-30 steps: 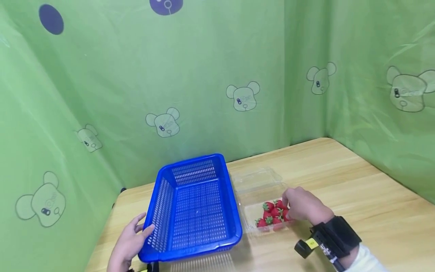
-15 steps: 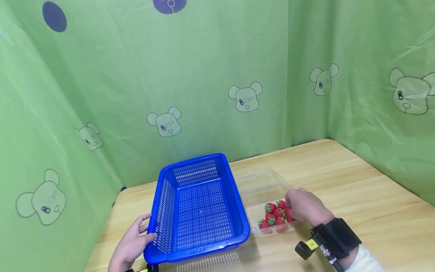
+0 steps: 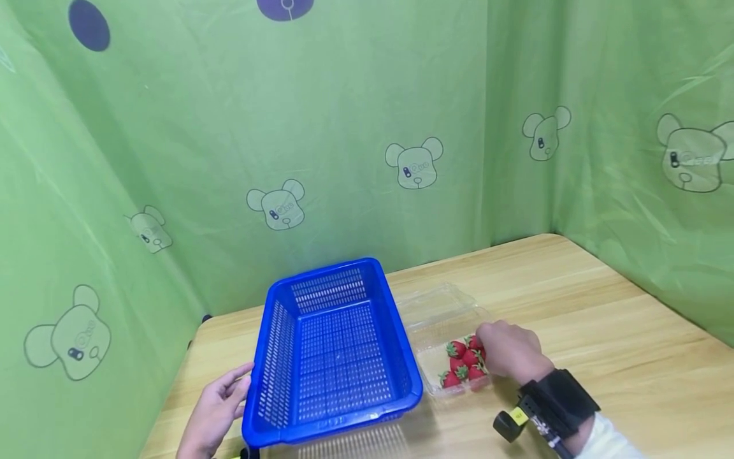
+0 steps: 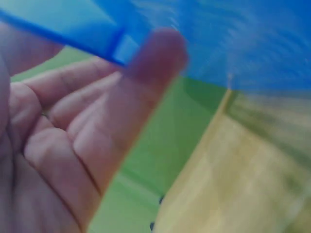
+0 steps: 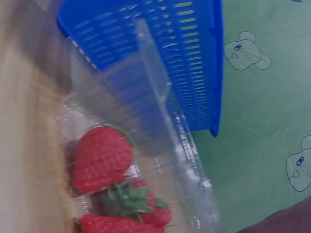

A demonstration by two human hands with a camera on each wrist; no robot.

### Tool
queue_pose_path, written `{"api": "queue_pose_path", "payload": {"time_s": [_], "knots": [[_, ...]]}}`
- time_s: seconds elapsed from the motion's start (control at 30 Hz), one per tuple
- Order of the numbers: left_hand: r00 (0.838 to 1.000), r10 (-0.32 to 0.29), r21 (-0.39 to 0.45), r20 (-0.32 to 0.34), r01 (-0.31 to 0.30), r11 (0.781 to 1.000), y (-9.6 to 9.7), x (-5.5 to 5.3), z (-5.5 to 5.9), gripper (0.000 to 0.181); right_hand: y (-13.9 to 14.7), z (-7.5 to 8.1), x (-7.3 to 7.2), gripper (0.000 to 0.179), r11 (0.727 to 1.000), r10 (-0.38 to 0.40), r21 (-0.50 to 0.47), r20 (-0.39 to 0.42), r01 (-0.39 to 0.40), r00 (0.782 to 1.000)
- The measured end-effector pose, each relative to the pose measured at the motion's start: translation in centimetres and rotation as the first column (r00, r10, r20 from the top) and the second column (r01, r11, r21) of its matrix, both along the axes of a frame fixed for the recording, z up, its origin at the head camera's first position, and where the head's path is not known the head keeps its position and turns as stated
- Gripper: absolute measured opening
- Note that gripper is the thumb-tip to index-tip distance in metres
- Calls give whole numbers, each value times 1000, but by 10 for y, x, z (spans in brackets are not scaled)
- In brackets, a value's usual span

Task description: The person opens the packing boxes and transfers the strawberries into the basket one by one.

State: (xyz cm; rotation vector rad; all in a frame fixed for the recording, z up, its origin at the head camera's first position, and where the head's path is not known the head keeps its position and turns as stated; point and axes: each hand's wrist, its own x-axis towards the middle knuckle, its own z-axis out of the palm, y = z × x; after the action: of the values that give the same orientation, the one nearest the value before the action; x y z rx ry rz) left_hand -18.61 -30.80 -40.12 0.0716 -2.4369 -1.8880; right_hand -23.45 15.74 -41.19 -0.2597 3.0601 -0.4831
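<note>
My left hand (image 3: pixel 213 408) is at the left side of a blue plastic basket (image 3: pixel 414 389), which has slotted walls and floor. In the left wrist view its fingers (image 4: pixel 163 53) lie against the basket, blurred. To the right of the basket, a clear plastic box (image 3: pixel 425 366) with its lid (image 3: pixel 438 299) folded back holds several red strawberries (image 3: pixel 457 349) with green leaves. My right hand (image 3: pixel 507 349) reaches over the box's right end, fingers bent down among the strawberries. The fingertips are hidden, and I cannot tell whether they pinch one.
A light wooden table (image 3: pixel 608 344) carries everything, its surface running on to the right of the box. Green curtains (image 3: pixel 338 115) printed with bear heads hang close behind the table and along both sides.
My left thumb has come off the basket's rim. The basket has shifted a little to the right. The box has turned slightly, and my right hand has shifted with its fingers still in it.
</note>
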Motion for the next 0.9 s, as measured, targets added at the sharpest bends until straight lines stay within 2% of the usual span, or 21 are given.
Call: {"api": "queue_pose_path", "payload": {"time_s": [0.17,0.37,0.5,0.6,0.7,0.9], "knots": [[998,33,-43,-50,-35,998,-1,-4,-9,41,-2,-3,0,24,1000,-8,21,-3,8,1000],[994,51,-66,-98,-58,996,2,-11,-17,36,-3,-4,0,20,998,-6,61,-14,6,1000],[990,56,-43,-126,-62,997,5,-14,-18,36,-4,-4,0,19,998,-10,67,-10,11,1000],[988,54,-13,-141,-57,998,5,-14,-17,44,-3,-4,-1,20,998,-11,66,-5,12,1000],[987,50,-18,-153,-53,998,5,-14,-16,50,-3,-5,-1,20,998,-8,61,-2,8,1000],[989,43,-14,-143,-45,999,4,-14,-14,47,-5,-6,-1,18,997,-12,72,0,12,1000]]}}
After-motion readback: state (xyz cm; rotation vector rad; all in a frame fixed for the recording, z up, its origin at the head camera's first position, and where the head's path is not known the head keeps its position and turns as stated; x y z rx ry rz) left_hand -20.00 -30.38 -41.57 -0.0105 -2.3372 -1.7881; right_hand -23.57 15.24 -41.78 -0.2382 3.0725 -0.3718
